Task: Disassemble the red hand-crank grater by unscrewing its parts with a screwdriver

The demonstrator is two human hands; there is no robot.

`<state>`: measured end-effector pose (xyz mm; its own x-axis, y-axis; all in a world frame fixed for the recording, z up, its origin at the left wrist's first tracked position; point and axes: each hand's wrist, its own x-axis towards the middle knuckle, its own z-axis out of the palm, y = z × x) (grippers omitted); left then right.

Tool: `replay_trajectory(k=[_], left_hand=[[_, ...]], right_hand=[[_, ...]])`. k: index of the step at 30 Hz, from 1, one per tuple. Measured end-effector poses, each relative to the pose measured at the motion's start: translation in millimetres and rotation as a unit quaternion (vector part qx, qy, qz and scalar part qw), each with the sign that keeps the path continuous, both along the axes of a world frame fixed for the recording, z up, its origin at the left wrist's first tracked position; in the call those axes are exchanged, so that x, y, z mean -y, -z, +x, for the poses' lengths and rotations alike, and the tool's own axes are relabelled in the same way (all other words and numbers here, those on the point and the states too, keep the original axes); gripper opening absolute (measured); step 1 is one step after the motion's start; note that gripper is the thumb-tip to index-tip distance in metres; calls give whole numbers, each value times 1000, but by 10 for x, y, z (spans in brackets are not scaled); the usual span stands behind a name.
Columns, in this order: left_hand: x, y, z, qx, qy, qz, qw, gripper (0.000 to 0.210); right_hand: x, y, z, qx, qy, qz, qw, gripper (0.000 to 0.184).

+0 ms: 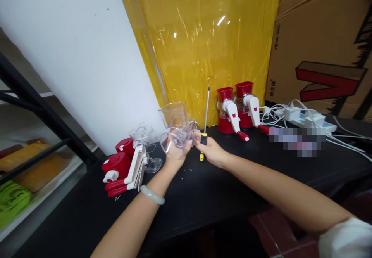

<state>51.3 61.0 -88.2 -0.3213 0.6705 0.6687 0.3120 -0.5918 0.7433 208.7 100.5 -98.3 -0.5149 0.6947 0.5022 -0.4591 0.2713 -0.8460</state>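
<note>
My left hand [177,149] is wrapped round a clear plastic grater housing [174,116], lifted above the black table. My right hand [213,151] grips a screwdriver [207,110] with a black and yellow handle, its shaft pointing up. The right fingertips meet the right side of the housing; whether they also pinch a small part there is hidden. Left of my hands lie red bases [117,165], white crank arms with red handles [135,167] and another clear housing [141,134].
Two assembled red and white rotary graters [228,112] stand at the back. To their right, white cables run to a power strip [316,122]. A yellow plastic sheet [203,37] and a large cardboard box [319,48] rise behind the black table [186,199]. Small screws [117,198] lie at left.
</note>
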Motion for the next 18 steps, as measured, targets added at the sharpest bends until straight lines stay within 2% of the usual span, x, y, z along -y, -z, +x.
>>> replay_trajectory(k=[2, 4, 7, 10, 13, 15, 18], left_hand=[[16, 29, -78, 17, 16, -21, 1000, 59], [47, 45, -146, 61, 30, -14, 998, 57], [109, -24, -147, 162, 72, -9, 984, 49], [141, -264, -29, 259, 107, -22, 960, 40], [116, -595, 111, 321, 143, 26, 936, 34], [75, -783, 168, 349, 153, 58, 923, 28], [-3, -958, 177, 378, 170, 81, 907, 24]], right_hand=[[-74, 28, 68, 22, 5, -32, 999, 45], [-180, 67, 134, 48, 42, -81, 995, 43], [-299, 133, 181, 67, 106, -84, 989, 39], [-285, 196, 179, 106, 133, -42, 985, 44], [-187, 266, 188, 105, 143, 7, 984, 45], [-130, 314, 209, 124, 148, 51, 980, 41], [-76, 379, 246, 148, 166, 125, 967, 33]])
